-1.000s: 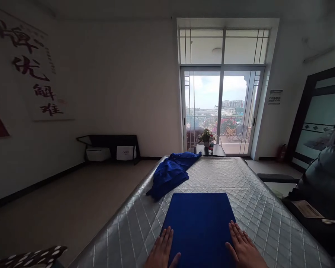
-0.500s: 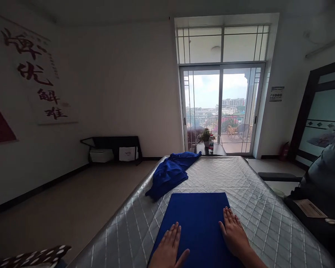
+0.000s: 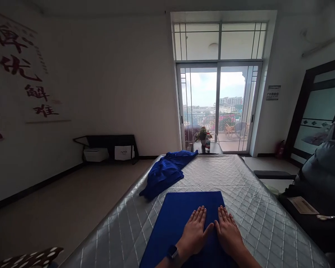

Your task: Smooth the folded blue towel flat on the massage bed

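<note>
Blue, flat, smooth-faced piece (image 3: 170, 223) sits at the near end of the bed-like surface, both hands on top of it. Delta vs half a second ago: left hand (image 3: 194, 231) has moved from the left side of the piece across to the right half, now just beside the right hand (image 3: 228, 231). Right hand stays around the piece's right edge. Watch (image 3: 172, 252) now shows on the left wrist. Piece hasn't visibly shifted on the cover.

Both hands palm down, flat, fingers extended and close together, thumbs out toward each other; can't tell if the thumb tips touch. Neither hand grips anything.

Piece: straight far edge, crisp corners, roughly rectangular; can't tell if it's folded cloth or stiff. Cover (image 3: 262, 219) under it: shiny silver, diamond-quilted, lightly wrinkled toward the far end. Blue garment (image 3: 164, 173) lies beyond and left of the piece, crumpled, soft folds, same spot as before.

Past the far end: dark table (image 3: 216, 149) with potted plant (image 3: 202, 134) and bottle (image 3: 207, 143). Right: smooth black chair (image 3: 324, 175).
</note>
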`<state>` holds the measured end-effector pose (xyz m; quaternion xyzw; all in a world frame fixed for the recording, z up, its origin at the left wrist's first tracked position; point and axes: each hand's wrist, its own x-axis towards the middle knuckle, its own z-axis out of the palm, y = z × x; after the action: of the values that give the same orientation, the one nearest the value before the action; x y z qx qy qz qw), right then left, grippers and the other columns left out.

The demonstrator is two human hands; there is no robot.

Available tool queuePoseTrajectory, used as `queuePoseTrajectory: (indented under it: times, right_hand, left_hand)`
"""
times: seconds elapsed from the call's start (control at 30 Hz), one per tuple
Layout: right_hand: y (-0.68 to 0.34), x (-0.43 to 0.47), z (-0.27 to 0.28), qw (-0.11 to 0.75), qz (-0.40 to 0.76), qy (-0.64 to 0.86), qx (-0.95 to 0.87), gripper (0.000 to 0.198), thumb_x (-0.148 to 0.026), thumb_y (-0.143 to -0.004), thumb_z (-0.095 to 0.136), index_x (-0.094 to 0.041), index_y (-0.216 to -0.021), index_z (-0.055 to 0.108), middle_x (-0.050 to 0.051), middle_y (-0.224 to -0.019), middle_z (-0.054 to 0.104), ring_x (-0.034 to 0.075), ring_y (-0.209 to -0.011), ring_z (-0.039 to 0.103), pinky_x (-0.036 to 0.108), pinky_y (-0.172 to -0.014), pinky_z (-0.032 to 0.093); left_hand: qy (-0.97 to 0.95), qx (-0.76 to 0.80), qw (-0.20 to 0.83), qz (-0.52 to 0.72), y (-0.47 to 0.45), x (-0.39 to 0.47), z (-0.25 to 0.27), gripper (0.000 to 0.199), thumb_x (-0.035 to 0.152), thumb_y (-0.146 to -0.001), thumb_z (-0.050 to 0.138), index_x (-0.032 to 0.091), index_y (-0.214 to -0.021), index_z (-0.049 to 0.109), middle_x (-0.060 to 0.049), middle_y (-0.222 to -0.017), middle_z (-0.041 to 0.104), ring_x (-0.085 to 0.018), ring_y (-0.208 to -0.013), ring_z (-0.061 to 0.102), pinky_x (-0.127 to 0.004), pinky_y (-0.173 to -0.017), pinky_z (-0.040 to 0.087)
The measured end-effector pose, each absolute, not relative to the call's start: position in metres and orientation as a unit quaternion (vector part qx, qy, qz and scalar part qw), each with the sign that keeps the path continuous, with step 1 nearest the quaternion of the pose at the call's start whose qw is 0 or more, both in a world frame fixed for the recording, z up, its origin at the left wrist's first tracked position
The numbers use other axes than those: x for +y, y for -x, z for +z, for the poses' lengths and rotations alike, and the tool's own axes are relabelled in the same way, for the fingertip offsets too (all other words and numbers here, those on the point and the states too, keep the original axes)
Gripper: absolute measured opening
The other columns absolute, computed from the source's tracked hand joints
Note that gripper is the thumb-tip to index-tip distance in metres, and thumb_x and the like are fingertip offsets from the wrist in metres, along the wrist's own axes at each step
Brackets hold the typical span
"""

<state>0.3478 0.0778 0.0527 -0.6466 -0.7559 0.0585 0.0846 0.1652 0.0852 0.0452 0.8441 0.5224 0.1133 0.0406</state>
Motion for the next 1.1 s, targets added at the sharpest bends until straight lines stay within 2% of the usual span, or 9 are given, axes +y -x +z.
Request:
queuePoseTrajectory:
  times: [0.2, 0.37, 0.47, 0.6, 0.77, 0.93, 1.1]
  right_hand:
    - [-0.347, 0.079, 0.052, 0.091, 0.061, 0.651, -0.751, 0.067, -0.039, -0.101, 0.017, -0.005, -0.158, 0.024, 0.012, -0.167, 0.019, 0.021, -0.155, 0.015, 0.042, -0.127, 0.013]
    - [-0.345, 0.08, 0.051, 0.079, 0.062, 0.653, -0.751, 0.066, -0.037, -0.101, 0.017, -0.004, -0.158, 0.023, 0.012, -0.167, 0.018, 0.022, -0.155, 0.014, 0.043, -0.127, 0.013]
    - [-0.345, 0.079, 0.053, 0.064, 0.06, 0.653, -0.752, 0.066, -0.038, -0.102, 0.015, -0.004, -0.159, 0.022, 0.011, -0.167, 0.017, 0.021, -0.156, 0.013, 0.042, -0.127, 0.012]
    - [-0.347, 0.079, 0.055, 0.05, 0.065, 0.646, -0.759, 0.068, -0.042, -0.102, 0.015, -0.006, -0.159, 0.02, 0.01, -0.168, 0.015, 0.022, -0.156, 0.012, 0.042, -0.127, 0.014]
    - [-0.348, 0.099, 0.067, 0.017, 0.051, 0.644, -0.763, 0.069, -0.042, -0.101, 0.016, -0.004, -0.158, 0.027, 0.013, -0.167, 0.02, 0.025, -0.156, 0.014, 0.046, -0.127, 0.013]
    - [-0.34, 0.14, 0.079, 0.051, 0.04, 0.639, -0.766, 0.069, -0.042, -0.101, 0.019, -0.003, -0.158, 0.028, 0.013, -0.167, 0.019, 0.023, -0.156, 0.01, 0.042, -0.127, 0.009]
    - [-0.338, 0.166, 0.068, 0.067, 0.053, 0.636, -0.767, 0.07, -0.042, -0.101, 0.017, -0.002, -0.158, 0.025, 0.012, -0.167, 0.019, 0.02, -0.156, 0.011, 0.037, -0.127, 0.011]
  left_hand:
    - [-0.784, 0.614, 0.014, 0.089, -0.075, 0.076, 0.047, 0.071, 0.056, -0.106, 0.018, 0.01, -0.159, 0.027, -0.015, -0.166, 0.027, -0.027, -0.155, 0.025, -0.049, -0.125, 0.028]
    - [-0.751, 0.652, -0.026, 0.106, -0.023, 0.075, 0.028, 0.072, 0.057, -0.105, 0.021, 0.008, -0.157, 0.031, -0.017, -0.165, 0.029, -0.029, -0.153, 0.027, -0.049, -0.125, 0.027]
    - [-0.743, 0.655, -0.035, 0.133, -0.017, 0.076, 0.019, 0.073, 0.06, -0.104, 0.022, 0.01, -0.158, 0.03, -0.017, -0.164, 0.032, -0.03, -0.153, 0.029, -0.051, -0.124, 0.03]
    - [-0.738, 0.662, -0.003, 0.13, -0.017, 0.077, 0.02, 0.078, 0.065, -0.102, 0.021, 0.011, -0.159, 0.027, -0.015, -0.166, 0.027, -0.028, -0.154, 0.026, -0.049, -0.125, 0.028]
    - [-0.737, 0.663, -0.008, 0.134, -0.015, 0.081, 0.015, 0.08, 0.066, -0.101, 0.021, 0.01, -0.159, 0.027, -0.014, -0.166, 0.026, -0.028, -0.154, 0.026, -0.05, -0.125, 0.028]
    - [-0.736, 0.657, -0.041, 0.155, -0.013, 0.089, -0.001, 0.075, 0.063, -0.102, 0.026, 0.014, -0.158, 0.031, -0.014, -0.164, 0.033, -0.029, -0.152, 0.029, -0.051, -0.123, 0.032]
    - [-0.74, 0.656, -0.042, 0.144, -0.011, 0.092, -0.009, 0.074, 0.061, -0.103, 0.025, 0.011, -0.158, 0.031, -0.014, -0.165, 0.03, -0.029, -0.152, 0.029, -0.05, -0.124, 0.032]
